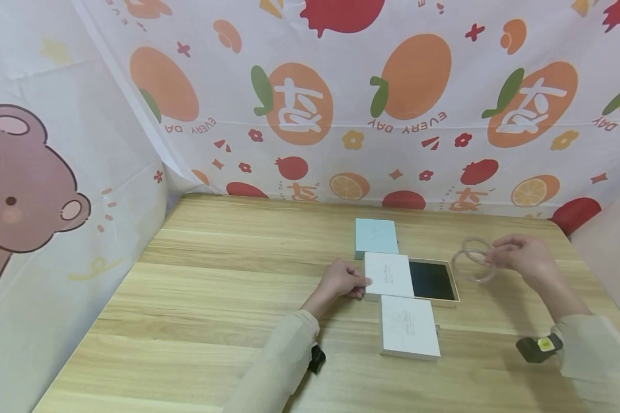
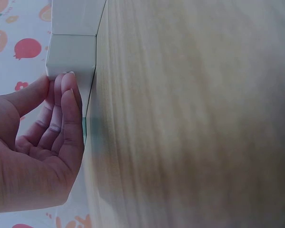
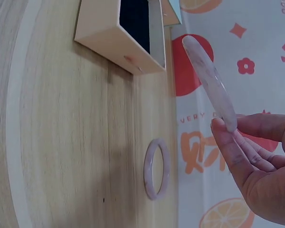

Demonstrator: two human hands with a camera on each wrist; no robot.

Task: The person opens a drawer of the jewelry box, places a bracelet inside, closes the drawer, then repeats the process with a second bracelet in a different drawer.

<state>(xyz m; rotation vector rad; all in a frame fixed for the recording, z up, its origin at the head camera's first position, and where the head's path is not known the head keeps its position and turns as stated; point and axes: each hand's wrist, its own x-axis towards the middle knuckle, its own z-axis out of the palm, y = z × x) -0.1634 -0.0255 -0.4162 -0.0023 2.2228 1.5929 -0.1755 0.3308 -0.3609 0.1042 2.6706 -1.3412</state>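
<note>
My left hand (image 1: 342, 280) grips the left end of a white drawer box (image 1: 390, 275), thumb on top and fingers curled at its side. The box's drawer (image 1: 434, 280) is slid out to the right and shows a dark lining. Beyond the drawer, my right hand (image 1: 528, 259) holds up a pale, translucent bangle (image 3: 211, 80), pinched between thumb and fingers and tilted in the right wrist view. A second pale bangle (image 3: 156, 168) lies on the table in that view, apart from the hand.
A light blue box (image 1: 376, 236) sits behind the white one, and another white box (image 1: 409, 327) in front, both close beside it. The wooden table (image 1: 212, 287) meets a fruit-print cloth (image 1: 299, 149) at the back. A bear-print cloth (image 1: 113, 172) hangs at left.
</note>
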